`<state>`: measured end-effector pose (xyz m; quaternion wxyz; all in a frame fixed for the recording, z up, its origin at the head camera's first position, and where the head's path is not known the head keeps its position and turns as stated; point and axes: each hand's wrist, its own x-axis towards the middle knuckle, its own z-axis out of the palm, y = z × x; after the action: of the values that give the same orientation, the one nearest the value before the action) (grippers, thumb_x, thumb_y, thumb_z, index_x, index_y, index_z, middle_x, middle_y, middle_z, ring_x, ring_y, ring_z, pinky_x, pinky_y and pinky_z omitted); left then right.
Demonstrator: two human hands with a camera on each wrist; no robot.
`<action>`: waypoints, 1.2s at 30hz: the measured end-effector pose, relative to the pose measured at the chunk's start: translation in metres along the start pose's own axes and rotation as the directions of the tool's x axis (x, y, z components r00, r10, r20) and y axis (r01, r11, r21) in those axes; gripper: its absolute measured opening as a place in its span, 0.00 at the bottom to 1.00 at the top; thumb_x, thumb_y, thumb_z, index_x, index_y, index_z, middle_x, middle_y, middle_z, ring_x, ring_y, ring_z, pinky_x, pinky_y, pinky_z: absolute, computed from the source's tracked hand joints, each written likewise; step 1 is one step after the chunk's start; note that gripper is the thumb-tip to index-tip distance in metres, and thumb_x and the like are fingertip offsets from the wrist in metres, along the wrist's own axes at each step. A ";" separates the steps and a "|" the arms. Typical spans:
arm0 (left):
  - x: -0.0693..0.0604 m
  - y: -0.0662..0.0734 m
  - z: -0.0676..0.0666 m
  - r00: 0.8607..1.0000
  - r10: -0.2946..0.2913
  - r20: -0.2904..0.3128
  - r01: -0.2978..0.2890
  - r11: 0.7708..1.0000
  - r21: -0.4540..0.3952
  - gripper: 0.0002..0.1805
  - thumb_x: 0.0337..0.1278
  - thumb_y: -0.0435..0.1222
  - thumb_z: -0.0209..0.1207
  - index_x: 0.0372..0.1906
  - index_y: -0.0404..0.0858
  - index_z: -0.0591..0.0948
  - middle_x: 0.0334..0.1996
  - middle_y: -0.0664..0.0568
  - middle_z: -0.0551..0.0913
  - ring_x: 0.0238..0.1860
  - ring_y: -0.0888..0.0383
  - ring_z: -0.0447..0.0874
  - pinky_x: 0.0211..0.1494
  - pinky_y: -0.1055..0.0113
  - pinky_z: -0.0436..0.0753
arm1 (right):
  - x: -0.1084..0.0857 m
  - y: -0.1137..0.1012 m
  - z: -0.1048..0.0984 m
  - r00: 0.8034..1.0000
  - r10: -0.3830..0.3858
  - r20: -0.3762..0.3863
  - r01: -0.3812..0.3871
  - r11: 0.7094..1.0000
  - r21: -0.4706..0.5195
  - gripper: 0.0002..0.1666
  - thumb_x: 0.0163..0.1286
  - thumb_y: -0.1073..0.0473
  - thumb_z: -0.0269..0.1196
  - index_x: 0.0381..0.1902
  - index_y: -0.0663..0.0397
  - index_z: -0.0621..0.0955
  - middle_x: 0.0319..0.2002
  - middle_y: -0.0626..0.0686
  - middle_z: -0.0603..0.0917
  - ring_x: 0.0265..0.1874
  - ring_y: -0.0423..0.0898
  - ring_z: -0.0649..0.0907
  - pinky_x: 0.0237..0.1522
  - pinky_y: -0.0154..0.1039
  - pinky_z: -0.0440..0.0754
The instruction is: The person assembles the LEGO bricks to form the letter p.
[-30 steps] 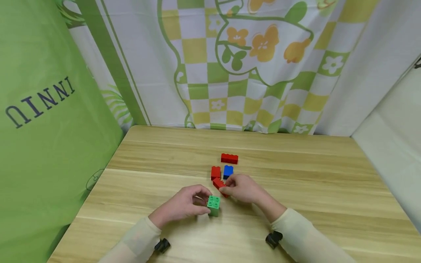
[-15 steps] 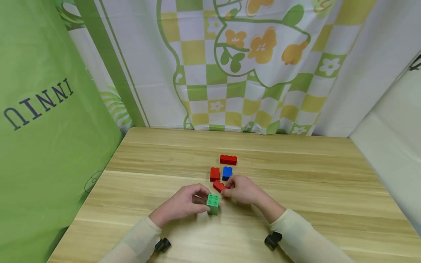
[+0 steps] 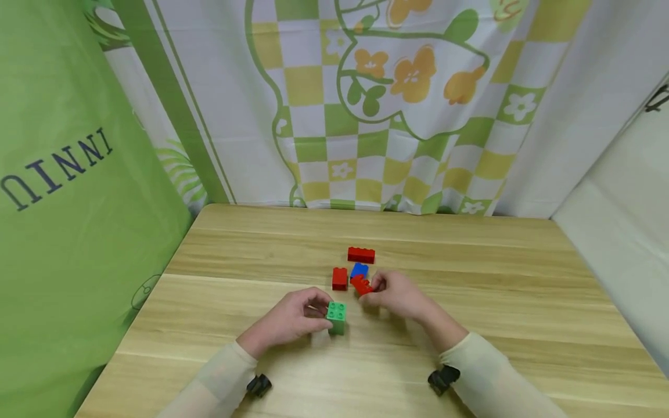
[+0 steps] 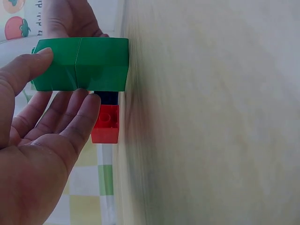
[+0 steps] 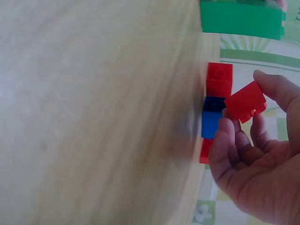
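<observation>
Nearest me: cream sleeves on both arms, blk device at L cuff, another blk device at R cuff.

My L hand next, over wood surface, approx. midway betw. its L & R edges. Thumb on one side, fingers bent on other; part-closed, has hold of green stack. Stack = 2 grn blocks joined (seam shows in L wrist view), upright, studs up. Base on surface or just abv, can't tell which.

My R hand, a bit farther & toward R edge: thumb & fingers pinch small red brick, gap only as wide as brick. Brick tilted, clear of surface per R wrist view; in head view overlaps near part of blue brick.

Blue on surface, just R of second red brick. That red lies on side, hollow underside twd me.

Beyond both: long red brick, lengthwise L–R, roughly parallel to far edge, well short of it.

Past far edge: curtain, checks & flowers. Grn sheet w/ dk letters along L edge; pale wall beyond R edge.
</observation>
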<state>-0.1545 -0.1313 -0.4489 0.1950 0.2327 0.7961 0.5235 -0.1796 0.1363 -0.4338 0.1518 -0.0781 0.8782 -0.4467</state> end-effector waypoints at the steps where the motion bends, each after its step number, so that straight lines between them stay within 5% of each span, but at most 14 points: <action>1: 0.000 0.000 0.000 1.000 0.001 -0.002 -0.001 1.000 -0.003 0.19 0.56 0.37 0.69 0.50 0.39 0.78 0.44 0.53 0.81 0.47 0.56 0.81 0.52 0.64 0.81 | 0.000 0.000 -0.002 1.000 -0.010 0.000 0.010 1.000 0.016 0.20 0.55 0.56 0.75 0.34 0.56 0.75 0.27 0.52 0.76 0.25 0.46 0.74 0.25 0.39 0.71; 11: 0.007 -0.006 0.000 1.000 0.020 0.000 -0.020 1.000 0.008 0.18 0.56 0.38 0.69 0.51 0.41 0.79 0.44 0.54 0.82 0.47 0.57 0.81 0.53 0.66 0.80 | -0.007 -0.013 -0.013 0.991 -0.131 -0.007 0.131 0.990 0.047 0.27 0.55 0.54 0.76 0.48 0.54 0.76 0.39 0.52 0.79 0.38 0.49 0.77 0.42 0.43 0.77; 27: 0.011 -0.004 -0.001 1.000 0.008 0.000 -0.008 1.000 0.007 0.20 0.56 0.40 0.70 0.52 0.41 0.79 0.44 0.55 0.82 0.47 0.57 0.81 0.52 0.65 0.81 | -0.020 -0.031 -0.010 0.966 -0.247 0.081 0.250 0.967 -0.037 0.23 0.57 0.51 0.75 0.48 0.43 0.79 0.37 0.47 0.79 0.36 0.48 0.77 0.37 0.42 0.78; 36: 0.009 -0.001 -0.002 1.000 0.001 0.007 -0.001 1.000 -0.013 0.22 0.57 0.43 0.69 0.55 0.43 0.78 0.47 0.56 0.82 0.48 0.57 0.81 0.52 0.65 0.81 | -0.025 -0.036 -0.003 0.963 -0.240 0.121 0.254 0.960 -0.116 0.23 0.56 0.52 0.75 0.48 0.42 0.80 0.39 0.43 0.79 0.40 0.49 0.78 0.40 0.42 0.79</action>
<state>-0.1636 -0.1280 -0.4496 0.1990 0.2338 0.7918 0.5280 -0.1570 0.1246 -0.3981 0.1358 -0.2204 0.8797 -0.3988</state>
